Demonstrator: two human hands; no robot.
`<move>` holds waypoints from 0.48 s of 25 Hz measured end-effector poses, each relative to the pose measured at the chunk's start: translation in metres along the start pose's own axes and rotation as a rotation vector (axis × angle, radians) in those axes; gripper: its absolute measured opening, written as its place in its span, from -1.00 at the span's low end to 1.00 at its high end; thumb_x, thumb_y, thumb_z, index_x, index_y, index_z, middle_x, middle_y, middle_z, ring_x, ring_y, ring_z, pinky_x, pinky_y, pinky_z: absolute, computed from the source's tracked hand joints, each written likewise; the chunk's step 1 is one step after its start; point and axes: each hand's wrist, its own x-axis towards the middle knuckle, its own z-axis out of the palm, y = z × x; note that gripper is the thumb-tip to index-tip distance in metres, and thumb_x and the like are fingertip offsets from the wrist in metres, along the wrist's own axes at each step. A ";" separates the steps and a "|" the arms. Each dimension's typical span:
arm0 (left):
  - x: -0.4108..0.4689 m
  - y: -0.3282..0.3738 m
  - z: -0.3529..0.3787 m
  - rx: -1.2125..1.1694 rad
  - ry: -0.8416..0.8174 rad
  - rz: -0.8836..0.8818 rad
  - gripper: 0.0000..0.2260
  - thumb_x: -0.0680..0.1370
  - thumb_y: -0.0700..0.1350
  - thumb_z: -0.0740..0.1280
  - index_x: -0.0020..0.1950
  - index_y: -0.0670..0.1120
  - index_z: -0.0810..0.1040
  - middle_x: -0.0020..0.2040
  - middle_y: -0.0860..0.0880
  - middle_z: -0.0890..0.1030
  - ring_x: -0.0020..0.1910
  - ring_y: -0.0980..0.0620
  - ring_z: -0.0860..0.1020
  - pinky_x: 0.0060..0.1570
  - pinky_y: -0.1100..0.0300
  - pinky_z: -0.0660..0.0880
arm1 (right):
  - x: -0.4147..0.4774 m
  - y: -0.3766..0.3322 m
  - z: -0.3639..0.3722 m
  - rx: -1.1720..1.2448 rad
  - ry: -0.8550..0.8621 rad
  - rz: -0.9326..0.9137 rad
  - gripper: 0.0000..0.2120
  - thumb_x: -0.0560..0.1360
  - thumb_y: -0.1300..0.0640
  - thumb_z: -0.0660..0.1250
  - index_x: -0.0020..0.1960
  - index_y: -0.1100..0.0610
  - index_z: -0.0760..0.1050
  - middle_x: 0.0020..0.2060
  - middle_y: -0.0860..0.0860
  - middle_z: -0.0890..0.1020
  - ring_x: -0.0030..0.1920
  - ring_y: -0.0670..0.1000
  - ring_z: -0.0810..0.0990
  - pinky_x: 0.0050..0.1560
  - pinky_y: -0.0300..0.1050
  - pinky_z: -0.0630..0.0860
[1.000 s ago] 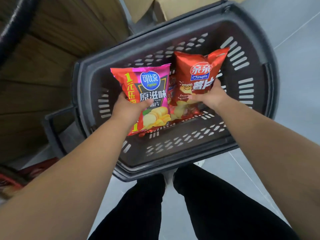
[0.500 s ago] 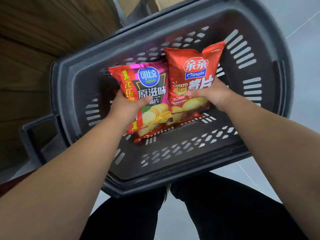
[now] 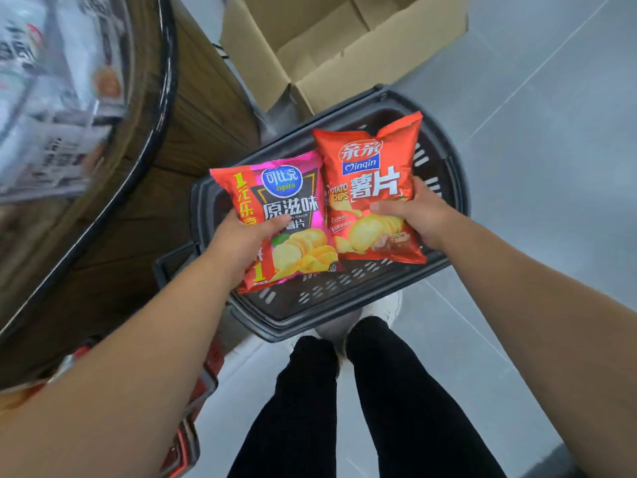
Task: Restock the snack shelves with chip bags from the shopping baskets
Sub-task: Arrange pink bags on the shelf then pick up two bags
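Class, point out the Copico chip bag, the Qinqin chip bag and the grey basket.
Copico chip bag (image 3: pixel 289 208): head view, dark front panel.
Qinqin chip bag (image 3: pixel 374 191): head view, front face.
grey basket (image 3: pixel 296 324): head view, near rim.

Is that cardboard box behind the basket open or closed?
Open: the cardboard box has its flaps spread, so its inside shows.

Shop, by all signs. Dark plastic shopping basket (image 3: pixel 344 315) on grey tiled floor (image 3: pixel 551 167). Branded snacks over it: Copico bag (image 3: pixel 286 215) and Qinqin bag (image 3: pixel 372 188). Opened cardboard box (image 3: pixel 331 46) just behind. Wood-panelled display stand (image 3: pixel 206 125) at left, blurred packaged goods (image 3: pixel 51 108) on top. Part of a red basket (image 3: pixel 186 443) at lower left.
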 end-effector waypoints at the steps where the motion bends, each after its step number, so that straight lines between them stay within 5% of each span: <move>1: -0.012 0.009 -0.005 -0.001 -0.020 0.005 -0.64 0.36 -0.05 0.58 0.08 0.06 0.56 0.00 0.00 0.70 -0.05 -0.05 0.69 0.09 -0.11 0.58 | -0.013 -0.005 -0.002 0.035 -0.009 -0.008 -0.04 -0.01 -0.05 0.69 0.33 -0.02 0.38 0.06 -0.03 0.68 0.00 0.06 0.70 0.10 0.15 0.59; 6: -0.101 0.055 -0.022 -0.006 -0.174 0.065 -0.70 0.42 -0.15 0.53 0.10 0.02 0.57 0.03 -0.06 0.71 -0.01 -0.11 0.68 0.12 -0.16 0.56 | -0.122 -0.036 -0.008 0.194 0.001 -0.092 -0.14 0.08 0.03 0.69 0.32 0.05 0.45 0.09 0.04 0.69 0.06 0.12 0.68 0.14 0.18 0.57; 9: -0.159 0.083 -0.028 0.059 -0.246 0.115 -0.69 0.41 -0.14 0.53 0.09 0.06 0.55 -0.01 -0.04 0.71 -0.04 -0.10 0.69 0.10 -0.16 0.57 | -0.202 -0.048 -0.013 0.262 0.061 -0.168 -0.49 0.31 0.20 0.57 0.21 0.02 0.50 0.03 0.03 0.71 0.02 0.11 0.69 0.13 0.15 0.58; 12: -0.223 0.111 -0.032 0.101 -0.334 0.217 -0.72 0.46 -0.21 0.48 0.10 0.01 0.55 -0.06 -0.05 0.72 -0.14 -0.04 0.70 -0.10 0.01 0.64 | -0.285 -0.053 -0.015 0.316 0.145 -0.252 -0.55 0.38 0.25 0.50 0.21 0.02 0.50 0.04 0.03 0.70 0.03 0.11 0.69 0.10 0.11 0.60</move>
